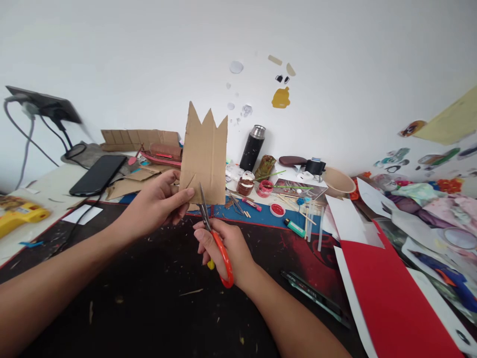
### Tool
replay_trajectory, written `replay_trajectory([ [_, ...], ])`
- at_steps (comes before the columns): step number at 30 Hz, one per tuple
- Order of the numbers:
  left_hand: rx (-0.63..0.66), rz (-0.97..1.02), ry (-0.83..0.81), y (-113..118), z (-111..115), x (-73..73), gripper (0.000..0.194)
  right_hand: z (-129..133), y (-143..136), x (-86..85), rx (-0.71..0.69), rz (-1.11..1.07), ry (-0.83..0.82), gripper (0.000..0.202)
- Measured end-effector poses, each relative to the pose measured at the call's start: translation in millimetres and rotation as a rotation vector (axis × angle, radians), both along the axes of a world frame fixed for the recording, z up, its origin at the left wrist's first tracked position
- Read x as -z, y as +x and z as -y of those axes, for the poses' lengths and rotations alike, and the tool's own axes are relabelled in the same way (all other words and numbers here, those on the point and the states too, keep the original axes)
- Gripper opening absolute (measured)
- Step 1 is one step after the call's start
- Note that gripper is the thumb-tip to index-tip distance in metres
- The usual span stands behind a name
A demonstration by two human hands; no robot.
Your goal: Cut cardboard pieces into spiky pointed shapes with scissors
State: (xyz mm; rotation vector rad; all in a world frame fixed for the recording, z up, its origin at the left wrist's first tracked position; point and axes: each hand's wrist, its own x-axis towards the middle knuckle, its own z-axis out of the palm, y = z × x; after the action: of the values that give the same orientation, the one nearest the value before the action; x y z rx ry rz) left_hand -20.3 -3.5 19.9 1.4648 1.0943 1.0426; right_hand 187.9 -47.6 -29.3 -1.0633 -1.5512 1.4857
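My left hand pinches the lower left corner of a brown cardboard piece, held upright above the dark mat. Three pointed teeth run along its top edge, and a short slanted line shows near the thumb. My right hand is closed around the orange-handled scissors. Their blades point up at the cardboard's lower edge, just right of my left fingertips, with one blade in front of it.
A dark mat covers the desk front, with a box cutter on the right. Behind stand a black thermos and small paint jars. Red paper lies far right; a phone and yellow glue gun are left.
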Motion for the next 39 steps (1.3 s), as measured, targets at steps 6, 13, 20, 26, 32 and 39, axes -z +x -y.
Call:
replay_trajectory([
  [6, 0.008, -0.005, -0.005, 2, 4, -3.5, 0.037, 0, 3, -2.0, 0.004, 0.064, 0.056, 0.043],
  [13, -0.013, -0.010, -0.035, 3, 3, -0.3, 0.036, -1, 5, 2.5, -0.003, 0.072, 0.080, 0.030],
  [20, -0.060, 0.004, -0.038, 6, 4, 8.8, 0.037, -1, 5, 3.8, 0.012, 0.114, 0.081, 0.033],
  [26, -0.093, -0.002, -0.029, 7, 2, 13.3, 0.039, -1, 5, 0.6, 0.025, 0.208, 0.079, 0.035],
  [32, -0.090, 0.004, -0.059, 9, 4, 10.2, 0.041, -1, 4, 1.0, 0.054, 0.246, 0.039, 0.031],
  [39, -0.104, 0.040, -0.082, 10, 4, 15.2, 0.040, 0, 5, -2.0, 0.055, 0.281, 0.028, 0.031],
])
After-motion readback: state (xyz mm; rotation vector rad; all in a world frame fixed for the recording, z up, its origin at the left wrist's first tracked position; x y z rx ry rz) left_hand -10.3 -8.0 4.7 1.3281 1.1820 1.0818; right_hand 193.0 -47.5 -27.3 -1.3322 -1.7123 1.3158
